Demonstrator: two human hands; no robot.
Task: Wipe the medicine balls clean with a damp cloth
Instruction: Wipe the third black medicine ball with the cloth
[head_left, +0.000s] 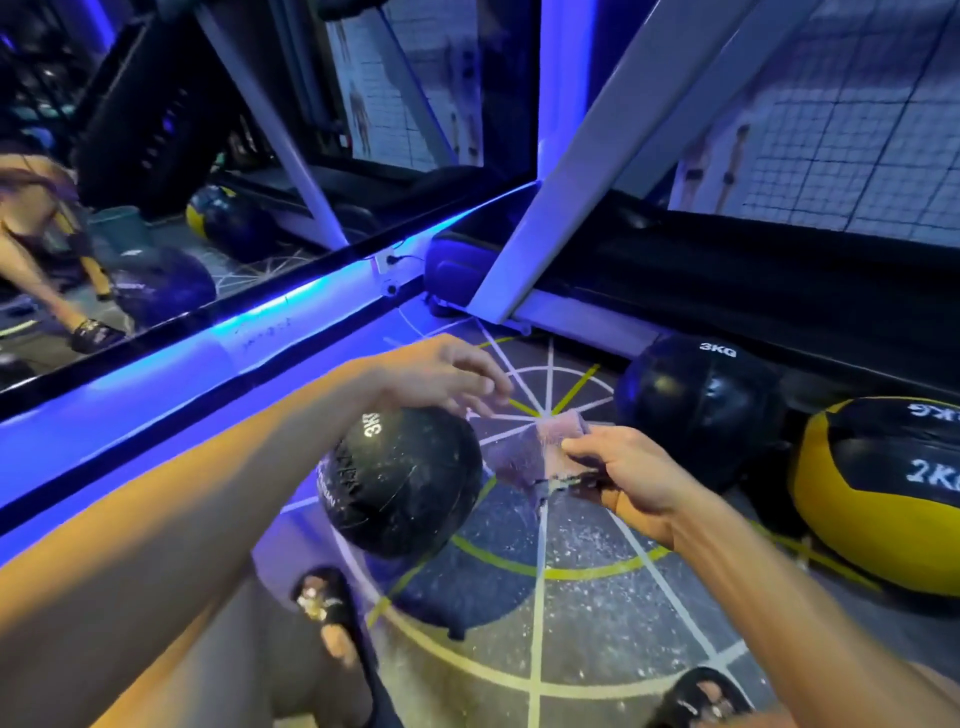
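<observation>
Three medicine balls (402, 480) (two black, one yellow-black), one cloth (540, 454), two hands (631, 475).

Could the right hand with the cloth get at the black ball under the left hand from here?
Probably yes. The right hand holds the cloth just beside the black ball, nothing between them. The left hand hovers over the ball's top, leaving its near side free.

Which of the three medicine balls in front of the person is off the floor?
The black 3KG ball under the left hand. The other black 3KG ball and the yellow-and-black ball rest on the floor at right.
</observation>
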